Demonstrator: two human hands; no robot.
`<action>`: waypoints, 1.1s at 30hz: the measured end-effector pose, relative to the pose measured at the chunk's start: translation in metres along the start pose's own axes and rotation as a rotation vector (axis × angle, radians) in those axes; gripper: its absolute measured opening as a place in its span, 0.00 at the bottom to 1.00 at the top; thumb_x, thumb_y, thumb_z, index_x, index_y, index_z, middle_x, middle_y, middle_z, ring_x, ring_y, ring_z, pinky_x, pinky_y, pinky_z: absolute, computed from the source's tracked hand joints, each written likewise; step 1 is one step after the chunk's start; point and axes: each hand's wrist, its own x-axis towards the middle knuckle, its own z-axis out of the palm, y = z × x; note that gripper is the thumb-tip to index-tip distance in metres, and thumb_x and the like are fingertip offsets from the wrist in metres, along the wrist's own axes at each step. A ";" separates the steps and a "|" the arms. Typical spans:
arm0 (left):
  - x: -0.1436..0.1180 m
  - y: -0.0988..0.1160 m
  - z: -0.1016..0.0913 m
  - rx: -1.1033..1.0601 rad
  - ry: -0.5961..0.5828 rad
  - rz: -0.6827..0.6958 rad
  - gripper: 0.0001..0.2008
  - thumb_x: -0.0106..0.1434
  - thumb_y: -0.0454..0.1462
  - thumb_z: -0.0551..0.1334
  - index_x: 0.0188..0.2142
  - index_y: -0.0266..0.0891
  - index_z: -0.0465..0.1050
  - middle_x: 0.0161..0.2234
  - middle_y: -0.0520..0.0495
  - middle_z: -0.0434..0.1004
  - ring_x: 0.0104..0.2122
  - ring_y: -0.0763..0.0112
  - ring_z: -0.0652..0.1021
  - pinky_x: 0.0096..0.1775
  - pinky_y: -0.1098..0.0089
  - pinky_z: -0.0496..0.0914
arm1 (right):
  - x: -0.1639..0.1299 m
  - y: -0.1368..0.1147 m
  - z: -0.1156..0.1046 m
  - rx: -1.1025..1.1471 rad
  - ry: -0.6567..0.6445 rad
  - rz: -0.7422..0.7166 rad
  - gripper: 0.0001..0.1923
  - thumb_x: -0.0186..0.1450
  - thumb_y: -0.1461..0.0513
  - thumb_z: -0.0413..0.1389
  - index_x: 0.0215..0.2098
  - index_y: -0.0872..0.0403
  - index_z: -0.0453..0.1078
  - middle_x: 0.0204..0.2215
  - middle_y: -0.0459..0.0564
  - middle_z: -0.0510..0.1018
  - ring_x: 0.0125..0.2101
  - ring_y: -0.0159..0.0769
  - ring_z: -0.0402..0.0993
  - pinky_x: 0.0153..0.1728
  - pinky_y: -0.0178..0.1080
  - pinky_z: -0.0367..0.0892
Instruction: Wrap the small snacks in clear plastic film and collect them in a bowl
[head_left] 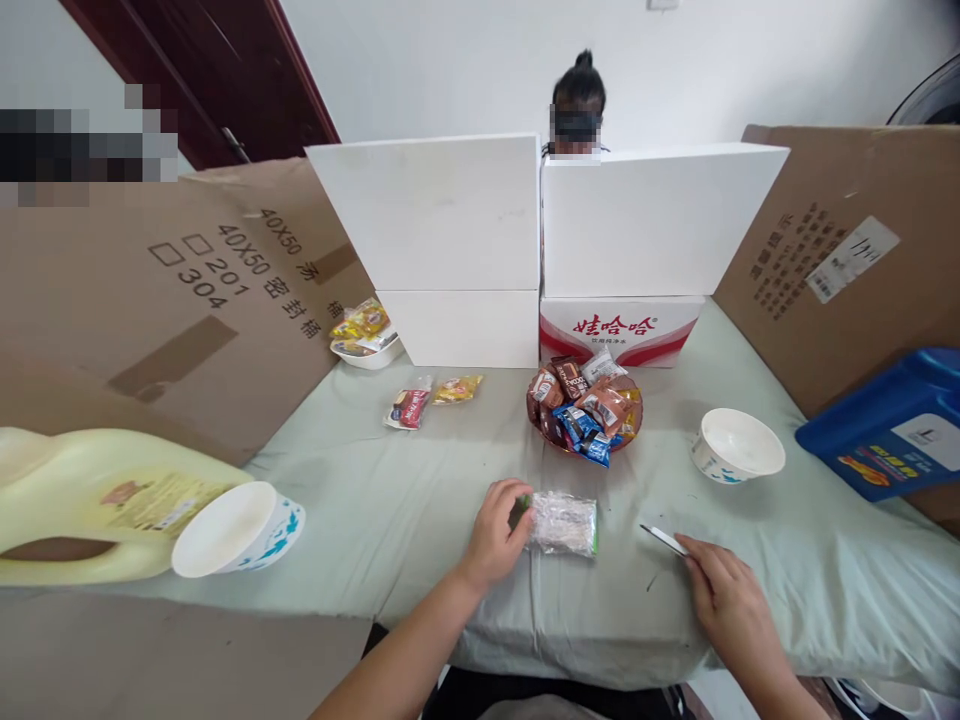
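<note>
My left hand (496,535) pinches the left end of a clear, silvery snack packet with green edges (564,523), which lies flat on the pale green tablecloth (390,500). My right hand (724,590) rests near the table's front edge and holds a thin flat blade-like tool (663,540) whose tip points left toward the packet, a short gap away. Behind the packet stands a red bowl heaped with wrapped snacks (585,410).
An empty white bowl (737,445) sits at the right, a tipped paper bowl (238,528) and pale yellow jug (90,500) at the left. Two loose packets (431,398), a small tray of packets (366,335), white boxes (450,240), cardboard walls and a blue container (892,425) ring the table. A person sits behind the boxes.
</note>
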 end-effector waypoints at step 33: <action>-0.011 -0.006 -0.011 0.001 0.102 0.027 0.09 0.67 0.35 0.55 0.35 0.39 0.74 0.36 0.45 0.77 0.39 0.66 0.76 0.42 0.65 0.73 | 0.057 -0.078 0.038 0.225 -0.016 0.050 0.12 0.69 0.58 0.47 0.42 0.53 0.72 0.36 0.52 0.78 0.39 0.41 0.74 0.41 0.45 0.68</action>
